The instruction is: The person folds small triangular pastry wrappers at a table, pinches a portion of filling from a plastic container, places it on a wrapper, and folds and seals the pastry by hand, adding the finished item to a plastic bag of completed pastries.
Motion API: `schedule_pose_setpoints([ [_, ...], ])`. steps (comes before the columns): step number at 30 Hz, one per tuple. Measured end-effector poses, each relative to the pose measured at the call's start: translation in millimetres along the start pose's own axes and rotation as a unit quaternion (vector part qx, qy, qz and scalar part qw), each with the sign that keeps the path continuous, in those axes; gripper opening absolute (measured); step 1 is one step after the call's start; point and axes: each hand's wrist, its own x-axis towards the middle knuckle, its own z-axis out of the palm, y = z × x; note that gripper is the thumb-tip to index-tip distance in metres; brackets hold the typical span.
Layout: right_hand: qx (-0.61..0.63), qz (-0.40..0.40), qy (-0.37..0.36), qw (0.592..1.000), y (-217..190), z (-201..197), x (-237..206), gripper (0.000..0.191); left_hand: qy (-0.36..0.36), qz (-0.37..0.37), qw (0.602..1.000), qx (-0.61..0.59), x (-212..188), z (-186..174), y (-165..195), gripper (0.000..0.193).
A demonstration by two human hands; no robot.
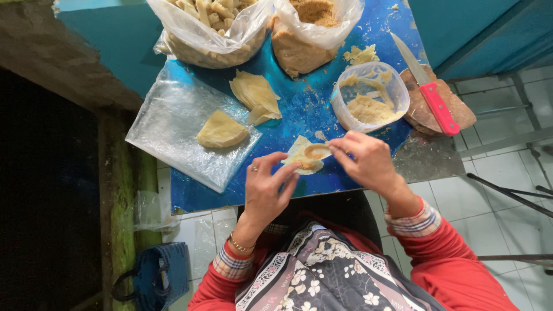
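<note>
Two hands (265, 190) (368, 161), wrapper (305, 155), tub (371, 95), knife (426, 86)

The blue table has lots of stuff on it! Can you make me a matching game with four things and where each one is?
Things:
1. Knife with a pink handle
2. Folded pale yellow wrapper
3. Round clear plastic tub of yellow filling
4. Small pale wrapper with filling

Places:
A. On the clear plastic sheet
B. Between the left hand and right hand
C. On the brown wooden board
D. Standing on the blue table, beside the board

Pairs: 1-C, 2-A, 3-D, 4-B
</note>
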Motion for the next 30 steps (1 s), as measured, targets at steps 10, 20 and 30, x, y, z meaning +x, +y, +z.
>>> schedule_pose_setpoints([
  [10,-0.04,0.043,0.134,0.989,104.4,-20.0,141.8,0.011,0.028,-0.091,0.988,0.123,-4.7,-1.9,4.7,0.019],
  [20,-0.207,-0.114,0.178,0.955,56.8,0.5,129.5,0.011,0.035,-0.106,0.989,0.096,-1.1,10.8,9.9,0.018],
  [30,0.029,0.153,0.047,0.987,-40.9,30.6,-27.3,0.017,0.038,-0.108,0.992,0.062,2.2,13.2,14.3,0.015],
])
